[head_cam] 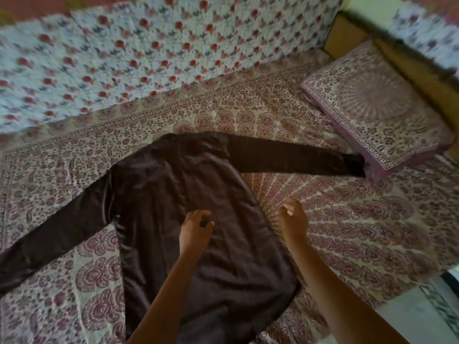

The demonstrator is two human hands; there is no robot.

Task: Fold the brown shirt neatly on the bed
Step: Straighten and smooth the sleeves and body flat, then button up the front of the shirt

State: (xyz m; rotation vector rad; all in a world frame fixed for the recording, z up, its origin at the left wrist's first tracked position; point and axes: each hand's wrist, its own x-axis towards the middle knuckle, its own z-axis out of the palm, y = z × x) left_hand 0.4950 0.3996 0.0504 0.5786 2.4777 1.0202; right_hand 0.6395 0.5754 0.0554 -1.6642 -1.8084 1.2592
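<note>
1. Plainly, the brown shirt (188, 194) lies spread flat on the bed (347, 219), both sleeves stretched outward.
2. Over the shirt's body, the left hand (195, 228) hovers with fingers loosely curled, grasping nothing.
3. Just beside the shirt's edge, the right hand (293, 219) hangs above the sheet, relaxed and empty.
4. One cuff ends just beside a patterned cushion (377, 103).

Bare left hand (195, 227) and bare right hand (293, 219) on long, slim forearms (330, 289), uncovered to the frame's edge
</note>
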